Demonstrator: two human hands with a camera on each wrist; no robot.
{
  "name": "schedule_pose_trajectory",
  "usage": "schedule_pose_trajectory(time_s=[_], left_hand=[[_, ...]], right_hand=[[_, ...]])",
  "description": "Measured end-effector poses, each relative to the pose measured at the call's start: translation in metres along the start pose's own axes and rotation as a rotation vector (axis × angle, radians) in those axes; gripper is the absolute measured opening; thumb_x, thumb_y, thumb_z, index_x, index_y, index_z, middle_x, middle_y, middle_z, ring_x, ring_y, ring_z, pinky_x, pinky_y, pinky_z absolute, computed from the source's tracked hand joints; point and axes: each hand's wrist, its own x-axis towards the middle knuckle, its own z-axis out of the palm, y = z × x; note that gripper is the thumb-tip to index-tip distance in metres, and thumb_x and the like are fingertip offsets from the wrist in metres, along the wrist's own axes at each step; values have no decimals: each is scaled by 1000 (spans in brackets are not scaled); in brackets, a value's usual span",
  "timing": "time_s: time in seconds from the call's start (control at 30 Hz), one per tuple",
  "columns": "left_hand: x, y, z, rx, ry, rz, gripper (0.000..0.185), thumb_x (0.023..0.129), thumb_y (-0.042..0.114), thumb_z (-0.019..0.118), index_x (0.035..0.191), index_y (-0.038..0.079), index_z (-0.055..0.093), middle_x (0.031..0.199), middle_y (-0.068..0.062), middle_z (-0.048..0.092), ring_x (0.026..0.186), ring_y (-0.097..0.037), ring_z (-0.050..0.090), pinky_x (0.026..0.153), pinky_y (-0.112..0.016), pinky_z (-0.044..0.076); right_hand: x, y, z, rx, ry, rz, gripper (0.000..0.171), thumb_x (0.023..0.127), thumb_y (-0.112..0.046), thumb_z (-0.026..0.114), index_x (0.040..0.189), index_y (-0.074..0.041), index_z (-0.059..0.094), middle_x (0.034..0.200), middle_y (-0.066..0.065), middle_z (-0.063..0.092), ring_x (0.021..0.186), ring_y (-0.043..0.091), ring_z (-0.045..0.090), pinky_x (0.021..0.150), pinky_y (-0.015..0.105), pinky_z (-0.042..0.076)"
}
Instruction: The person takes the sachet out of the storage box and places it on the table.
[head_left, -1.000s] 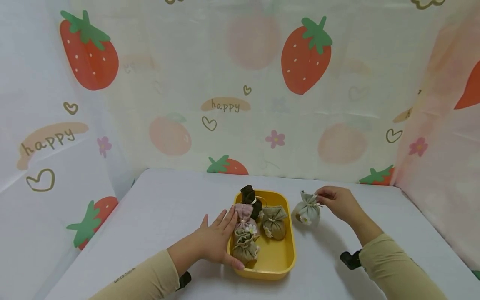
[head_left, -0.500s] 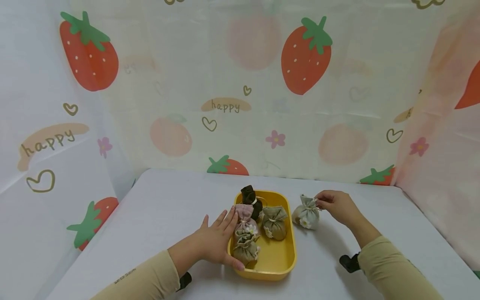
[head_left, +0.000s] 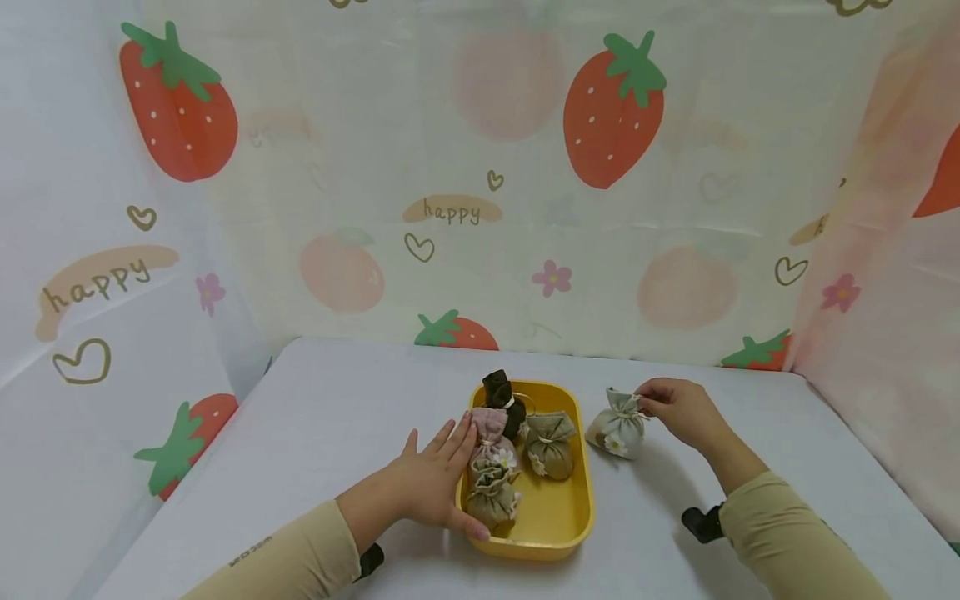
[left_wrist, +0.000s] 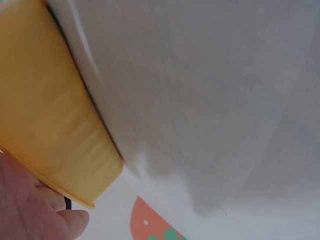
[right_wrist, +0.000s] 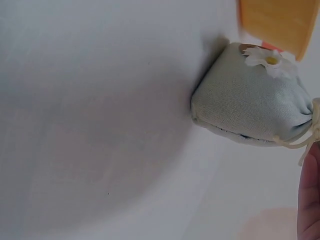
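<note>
Four pouches sit in the yellow tray [head_left: 570,517], and a fifth, the pale pouch [head_left: 618,429], rests on the surface [head_left: 337,417] just outside the tray's right wall. Our right hand [head_left: 678,412] pinches this pouch at its tied neck, fingers [head_left: 651,402] curled narrowly round the gathered top and cord; the right wrist view shows the pouch's body lying on the surface, daisy toward the tray, so the grip seems to be by the drawstring only, which would leave the soft body free to sag. Our left hand [head_left: 427,487] lies flat, fingers spread and straight, against the tray's left wall, thumb at the near corner; we judge it steadies the tray so it does not slide. Just past those fingertips lie the pink pouch [head_left: 489,425] and an olive pouch [head_left: 491,492]; beyond them, the dark pouch [head_left: 501,398] and another olive one [head_left: 549,446].
</note>
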Motion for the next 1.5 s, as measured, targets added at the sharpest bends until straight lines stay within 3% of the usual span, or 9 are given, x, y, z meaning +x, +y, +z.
schedule_pose_trajectory(time_s=[0.27, 0.53, 0.73, 1.0, 1.2, 1.5], left_hand=[[-1, 0, -1, -11, 7, 5, 128, 55, 90, 42, 148, 14, -4, 152, -2, -16, 139, -25, -7, 101, -65, 3], [0, 0, -1, -7, -5, 1, 128, 55, 90, 43, 147, 15, -5, 151, -1, -17, 139, -25, -8, 101, -65, 2], [-1, 1, -3, -20, 8, 9, 129, 54, 90, 42, 148, 13, -2, 152, -2, -14, 140, -27, -5, 101, -66, 3], [-2, 1, -3, -20, 4, 8, 128, 55, 89, 43, 148, 14, -4, 152, -2, -15, 140, -26, -6, 101, -65, 3], [-2, 2, -4, -16, 10, 7, 128, 55, 89, 43, 148, 14, -3, 152, -2, -15, 139, -25, -7, 100, -66, 3], [-2, 2, -4, -20, 9, 7, 128, 55, 89, 44, 148, 13, -3, 152, -2, -14, 140, -27, -4, 100, -66, 4]], right_hand=[[-1, 3, -1, 18, -7, 17, 15, 90, -17, 59, 97, -7, 68, 86, 3, 69, 81, 16, 63, 72, 39, 49], [-3, 5, -3, 0, 19, 7, 31, 90, -25, 60, 113, -6, 64, 107, 11, 66, 100, 29, 60, 79, 43, 48], [-3, 1, -10, 20, 41, -1, 35, 88, -27, 63, 114, -4, 63, 107, 13, 66, 100, 28, 61, 78, 41, 49], [-3, -13, -19, 91, 68, -10, 35, 89, -27, 61, 116, -4, 62, 112, 15, 64, 103, 29, 59, 81, 43, 48], [-3, -25, -22, 116, 53, -26, 43, 88, -36, 60, 117, -5, 61, 114, 15, 63, 104, 28, 59, 83, 42, 48], [-5, -52, -19, 195, 4, -78, 33, 88, -23, 63, 115, -3, 62, 113, 14, 63, 99, 25, 61, 80, 35, 50]])
